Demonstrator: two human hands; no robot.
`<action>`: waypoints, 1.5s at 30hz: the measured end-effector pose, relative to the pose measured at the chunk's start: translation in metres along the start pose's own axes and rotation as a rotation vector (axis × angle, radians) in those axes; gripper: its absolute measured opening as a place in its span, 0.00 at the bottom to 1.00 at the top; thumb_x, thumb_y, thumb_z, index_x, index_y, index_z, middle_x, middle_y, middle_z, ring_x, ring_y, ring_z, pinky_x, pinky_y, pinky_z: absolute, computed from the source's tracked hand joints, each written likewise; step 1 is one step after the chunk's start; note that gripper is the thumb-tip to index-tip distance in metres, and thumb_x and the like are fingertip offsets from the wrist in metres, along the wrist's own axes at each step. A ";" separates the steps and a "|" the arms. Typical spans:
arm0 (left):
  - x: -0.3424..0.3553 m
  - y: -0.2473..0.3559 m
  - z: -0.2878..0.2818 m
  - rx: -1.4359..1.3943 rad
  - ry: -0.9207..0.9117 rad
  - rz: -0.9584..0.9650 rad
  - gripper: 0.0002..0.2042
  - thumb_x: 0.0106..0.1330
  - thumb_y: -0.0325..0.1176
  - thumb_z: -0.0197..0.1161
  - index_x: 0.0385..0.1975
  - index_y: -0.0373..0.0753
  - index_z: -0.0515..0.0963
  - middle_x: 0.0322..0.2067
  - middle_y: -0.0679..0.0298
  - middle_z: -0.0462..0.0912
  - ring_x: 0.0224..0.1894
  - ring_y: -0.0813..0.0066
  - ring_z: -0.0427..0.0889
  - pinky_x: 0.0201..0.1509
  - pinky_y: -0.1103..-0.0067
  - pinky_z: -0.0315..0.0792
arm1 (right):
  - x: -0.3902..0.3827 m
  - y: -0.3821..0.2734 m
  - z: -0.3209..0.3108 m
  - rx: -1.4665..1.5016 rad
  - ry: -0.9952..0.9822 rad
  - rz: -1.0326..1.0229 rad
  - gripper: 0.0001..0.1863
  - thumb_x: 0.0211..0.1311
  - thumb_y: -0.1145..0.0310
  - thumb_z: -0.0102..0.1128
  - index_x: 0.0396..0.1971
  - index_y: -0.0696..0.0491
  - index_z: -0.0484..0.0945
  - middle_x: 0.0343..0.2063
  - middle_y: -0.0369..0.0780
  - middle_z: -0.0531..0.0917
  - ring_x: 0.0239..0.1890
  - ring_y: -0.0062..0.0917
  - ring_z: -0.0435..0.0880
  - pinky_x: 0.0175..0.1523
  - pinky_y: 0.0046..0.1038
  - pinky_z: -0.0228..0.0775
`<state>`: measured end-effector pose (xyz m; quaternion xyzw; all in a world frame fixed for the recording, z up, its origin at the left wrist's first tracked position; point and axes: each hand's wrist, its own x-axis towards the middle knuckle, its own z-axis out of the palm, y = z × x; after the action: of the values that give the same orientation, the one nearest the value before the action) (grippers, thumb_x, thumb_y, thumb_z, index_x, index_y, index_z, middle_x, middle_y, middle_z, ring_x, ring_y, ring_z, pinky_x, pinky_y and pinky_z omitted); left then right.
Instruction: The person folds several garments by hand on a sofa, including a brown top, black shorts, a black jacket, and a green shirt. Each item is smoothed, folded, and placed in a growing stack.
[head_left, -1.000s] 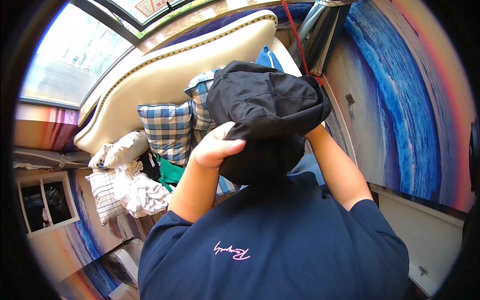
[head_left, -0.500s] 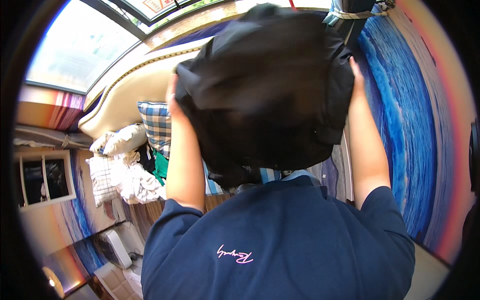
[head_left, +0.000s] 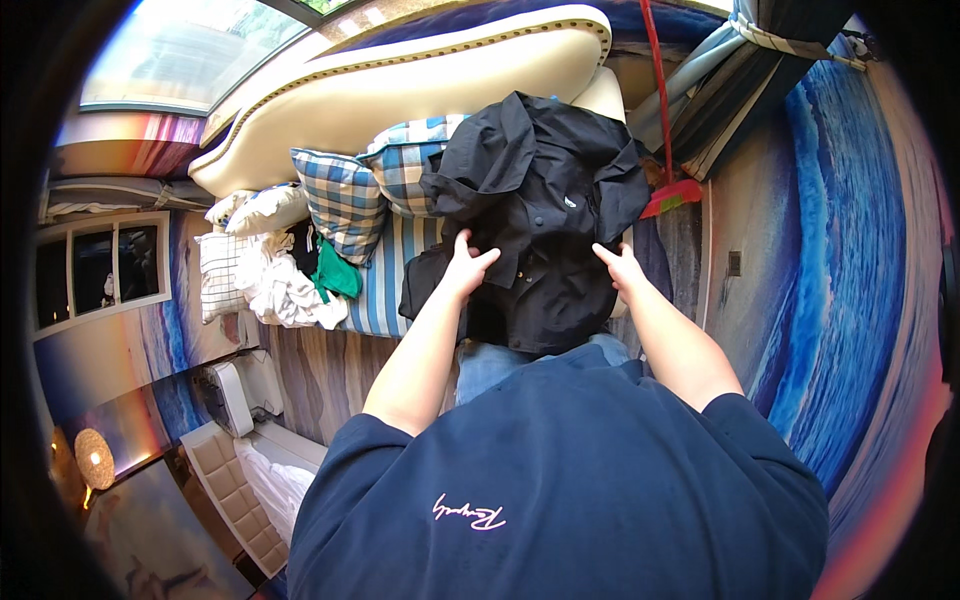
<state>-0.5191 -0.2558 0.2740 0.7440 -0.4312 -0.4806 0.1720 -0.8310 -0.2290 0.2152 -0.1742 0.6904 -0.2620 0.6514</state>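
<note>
Lying now: the jacket (head_left: 545, 215), across the sofa (head_left: 385, 295), buttons up; it was lifted and blurred half a second ago.
Jacket front: now in view, so we judge it easier to reach, though creased.
Left hand (head_left: 468, 270): loose, thumb spread from fingers, over the jacket's left part; we see no grip.
Right hand (head_left: 622, 272): likewise loose at its right edge; contact, we can't tell.
Pile: white cloth (head_left: 280, 285), green cloth (head_left: 336, 272) near plaid pillows (head_left: 340, 200).

From the head, a wide fisheye looks down on nearby hands (head_left: 466, 270).
</note>
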 end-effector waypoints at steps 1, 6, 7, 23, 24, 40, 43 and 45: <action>0.008 -0.003 0.006 0.050 0.108 0.123 0.51 0.54 0.42 0.74 0.74 0.45 0.45 0.63 0.46 0.63 0.62 0.54 0.67 0.66 0.64 0.65 | 0.013 0.004 0.000 -0.051 0.092 -0.022 0.54 0.53 0.51 0.73 0.72 0.56 0.50 0.66 0.47 0.67 0.65 0.39 0.69 0.66 0.38 0.63; 0.019 0.084 0.006 0.418 0.440 0.344 0.47 0.48 0.30 0.71 0.70 0.47 0.53 0.68 0.41 0.44 0.66 0.37 0.60 0.70 0.61 0.63 | 0.053 0.029 -0.003 0.147 0.102 -0.034 0.42 0.58 0.53 0.69 0.66 0.60 0.63 0.62 0.49 0.73 0.63 0.39 0.72 0.65 0.37 0.64; 0.030 0.090 -0.001 0.470 0.345 0.403 0.39 0.50 0.28 0.68 0.67 0.45 0.61 0.68 0.42 0.46 0.66 0.37 0.62 0.69 0.62 0.64 | 0.058 0.035 -0.005 0.250 0.054 0.071 0.39 0.59 0.53 0.68 0.65 0.61 0.66 0.60 0.49 0.75 0.62 0.40 0.73 0.65 0.36 0.64; 0.123 0.196 -0.033 0.354 0.021 1.235 0.26 0.58 0.33 0.67 0.57 0.37 0.72 0.60 0.50 0.71 0.65 0.55 0.68 0.69 0.66 0.62 | -0.012 0.148 -0.035 0.462 0.455 -0.046 0.41 0.62 0.53 0.65 0.66 0.64 0.62 0.65 0.49 0.69 0.68 0.35 0.67 0.70 0.33 0.57; 0.095 0.169 -0.017 0.328 -0.160 0.896 0.27 0.59 0.35 0.67 0.59 0.36 0.71 0.60 0.48 0.72 0.64 0.54 0.71 0.69 0.68 0.63 | -0.020 0.141 -0.025 0.533 0.492 0.025 0.43 0.63 0.53 0.65 0.68 0.64 0.59 0.67 0.49 0.67 0.69 0.36 0.65 0.71 0.33 0.55; 0.053 -0.050 -0.018 0.262 0.197 0.278 0.43 0.43 0.40 0.77 0.62 0.40 0.64 0.60 0.46 0.66 0.63 0.46 0.66 0.68 0.63 0.63 | -0.058 -0.061 -0.099 1.828 -0.657 -0.429 0.14 0.66 0.64 0.49 0.42 0.58 0.78 0.44 0.45 0.82 0.45 0.35 0.82 0.47 0.41 0.79; 0.067 -0.026 -0.026 0.254 0.452 -0.093 0.47 0.46 0.43 0.79 0.67 0.42 0.60 0.63 0.44 0.62 0.63 0.44 0.64 0.68 0.61 0.62 | -0.116 -0.141 -0.066 1.892 -0.961 -0.285 0.13 0.63 0.70 0.51 0.44 0.61 0.77 0.41 0.45 0.81 0.47 0.39 0.81 0.54 0.42 0.79; 0.109 -0.080 -0.029 0.211 0.124 0.011 0.37 0.56 0.46 0.71 0.63 0.39 0.65 0.61 0.45 0.67 0.60 0.45 0.70 0.62 0.61 0.68 | -0.128 -0.172 -0.028 1.747 -0.949 -0.343 0.18 0.63 0.72 0.52 0.51 0.63 0.76 0.46 0.49 0.82 0.53 0.42 0.79 0.65 0.44 0.71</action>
<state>-0.4378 -0.3029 0.1720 0.7839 -0.4719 -0.3848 0.1215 -0.8649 -0.2889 0.4206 0.1807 -0.1083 -0.6700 0.7119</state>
